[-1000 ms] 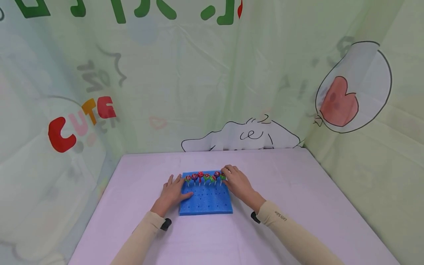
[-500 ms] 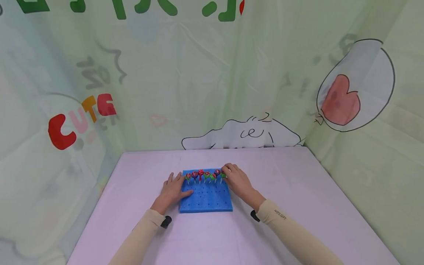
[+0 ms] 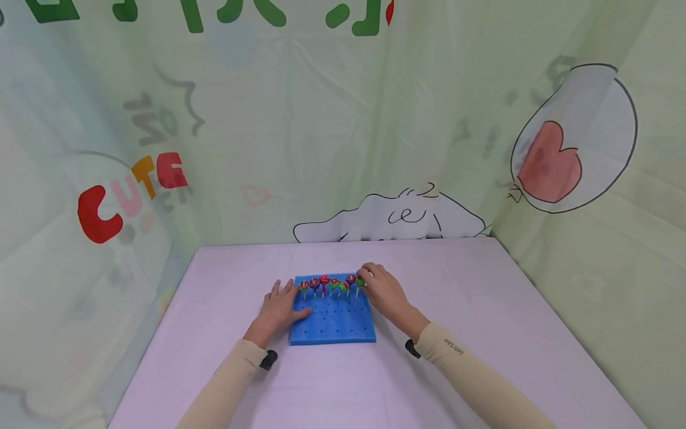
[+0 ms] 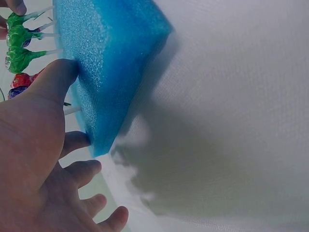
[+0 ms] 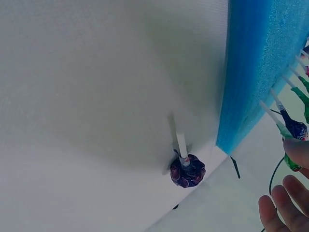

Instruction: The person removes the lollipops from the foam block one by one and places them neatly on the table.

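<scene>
Lollipops (image 3: pixel 324 279) stand in a row along the far edge of the blue foam board (image 3: pixel 334 329), their white sticks in its top face and their wrapped heads raised. The person's hands are apart, at opposite sides of the board. The right hand (image 3: pixel 387 292), at the far right corner, pinches the end green lollipop (image 5: pixel 292 163) between thumb and fingers; its stick meets the foam, though how deep it goes cannot be told. The left hand (image 3: pixel 278 310) lies spread at the board's left side, thumb on the top face, fingers extended by the edge. A loose purple lollipop (image 5: pixel 187 171) lies on the table (image 3: pixel 482 369), off the board's right side.

The likeliest trouble is at the board's far right corner. A sideways push there could bend the thin stick or widen its hole, leaving the head leaning. The purple-wrapped neighbour (image 5: pixel 292 126) stands just beside the pinched one, so a fingertip could knock it askew. The board looks light: should the left thumb press too weakly, a tug at the right could slide or lift it. The loose lollipop might also roll if the right wrist brushed it.
</scene>
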The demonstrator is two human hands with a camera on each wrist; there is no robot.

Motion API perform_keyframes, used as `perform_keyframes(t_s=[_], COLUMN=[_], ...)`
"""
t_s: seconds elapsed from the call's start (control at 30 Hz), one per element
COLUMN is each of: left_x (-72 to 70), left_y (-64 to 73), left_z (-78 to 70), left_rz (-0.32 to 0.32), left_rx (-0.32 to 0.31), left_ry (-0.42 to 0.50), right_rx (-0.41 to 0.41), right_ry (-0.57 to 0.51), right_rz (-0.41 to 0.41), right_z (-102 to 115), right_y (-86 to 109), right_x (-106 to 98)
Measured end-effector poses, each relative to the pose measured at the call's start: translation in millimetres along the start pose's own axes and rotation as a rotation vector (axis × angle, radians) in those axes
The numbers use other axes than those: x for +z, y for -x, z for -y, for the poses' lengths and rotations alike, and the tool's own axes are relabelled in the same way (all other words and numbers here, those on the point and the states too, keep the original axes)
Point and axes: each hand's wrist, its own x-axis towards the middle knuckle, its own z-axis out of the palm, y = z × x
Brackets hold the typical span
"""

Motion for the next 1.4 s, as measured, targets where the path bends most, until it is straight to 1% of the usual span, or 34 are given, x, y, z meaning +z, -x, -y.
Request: perform_keyframes(t_s=[0.23,0.33,0.53,0.77,1.0,1.2,1.4], left_x=[0.5,0.8,1.0,0.8,1.7,2.4,3.3], left_y=[-1.0,-1.1,-0.8,-0.8,-1.6,-0.8,-1.5], left_z=[0.6,0.9,0.6,0.2,1.1,0.9,1.3], left_rz=[0.000,0.003,0.008,0.002,0.006,-0.001,-0.001], left_rx=[-0.002,-0.003,-0.005,0.000,-0.008,-0.001,-0.003], left_ry=[-0.003,-0.007,-0.008,-0.001,0.000,0.002,0.001], right_rx=[0.018,0.018,0.003,0.011,0.066,0.080,0.132], right_ry=[0.026,0.032,0.030,0.021,-0.042,-0.081,-0.125], right_rz=[0.015,0.008,-0.018,-0.003,0.050,0.096,0.200], right_z=[-2,-2,-3,-4,-5,-7,-12], right_y=[-3.9,-5.2,-6.2,-7.4,-9.1,-10.2,-14.6], right_x=[-1,-2,-6,-13,-17,-20,-29])
